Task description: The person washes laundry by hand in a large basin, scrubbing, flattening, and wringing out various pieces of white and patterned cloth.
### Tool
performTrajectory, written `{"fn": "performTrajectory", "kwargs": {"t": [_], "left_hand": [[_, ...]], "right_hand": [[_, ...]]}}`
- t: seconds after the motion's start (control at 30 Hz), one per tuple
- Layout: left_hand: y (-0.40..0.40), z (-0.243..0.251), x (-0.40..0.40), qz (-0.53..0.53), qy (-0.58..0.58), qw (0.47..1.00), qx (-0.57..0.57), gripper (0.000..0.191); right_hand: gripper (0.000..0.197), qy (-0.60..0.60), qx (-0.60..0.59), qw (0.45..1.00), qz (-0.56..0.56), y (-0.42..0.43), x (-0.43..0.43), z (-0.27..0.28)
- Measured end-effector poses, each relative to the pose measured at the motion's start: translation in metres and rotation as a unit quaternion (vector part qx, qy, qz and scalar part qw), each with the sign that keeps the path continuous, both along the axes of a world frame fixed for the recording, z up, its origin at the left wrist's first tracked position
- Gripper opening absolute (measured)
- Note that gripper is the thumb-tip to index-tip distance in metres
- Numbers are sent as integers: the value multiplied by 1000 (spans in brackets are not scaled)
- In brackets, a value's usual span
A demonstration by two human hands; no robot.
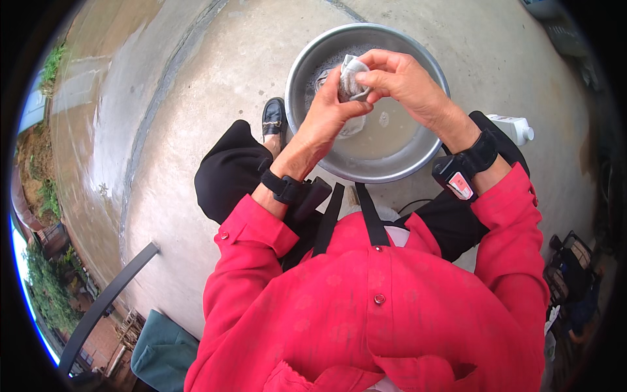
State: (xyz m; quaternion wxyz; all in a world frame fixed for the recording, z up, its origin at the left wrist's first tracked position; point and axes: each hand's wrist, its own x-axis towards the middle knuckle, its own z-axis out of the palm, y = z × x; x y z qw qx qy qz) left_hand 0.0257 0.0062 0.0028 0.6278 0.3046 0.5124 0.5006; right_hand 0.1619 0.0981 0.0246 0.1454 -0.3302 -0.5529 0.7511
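Both my hands hold a wet, pale grey cloth [353, 78] over a round metal basin [372, 174]. My left hand [329, 108] cups it from the left, thumb on the near side. The fingers and thumb of my right hand [399, 81] pinch its right side. Part of the bunched fabric shows past my left hand, and a pale piece hangs below it near the water; whether that is the same cloth I cannot tell. Cloudy brownish water [387, 130] lies in the basin, with suds [338, 56] along its far left side.
A white plastic bottle [509, 128] with a cap lies on the concrete floor [235, 63] right of the basin. My black shoe [273, 117] stands close to its left rim. Teal fabric [164, 350] and a dark curved bar [105, 304] are at lower left.
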Motion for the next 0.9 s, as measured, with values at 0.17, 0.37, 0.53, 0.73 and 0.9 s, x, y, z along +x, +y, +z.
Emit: {"fn": "performTrajectory", "kwargs": {"t": [0.17,0.37,0.53,0.73,0.9], "left_hand": [[4,-5,-2,17,-68,994,-89,23],[2,2,-2,-19,-98,991,-84,18],[2,-14,-7,50,24,994,-92,34],[-7,-24,-3,131,-134,938,-291,48],[-19,-38,-7,28,-111,992,-47,42]], "right_hand": [[45,-121,342,927,-90,-2,0,-13],[46,-12,136,991,4,-19,-4,-37],[30,-121,225,959,-124,-16,-13,-33],[28,-67,260,943,-194,-10,-17,-21],[18,3,435,897,-78,-68,-33,1]]}}
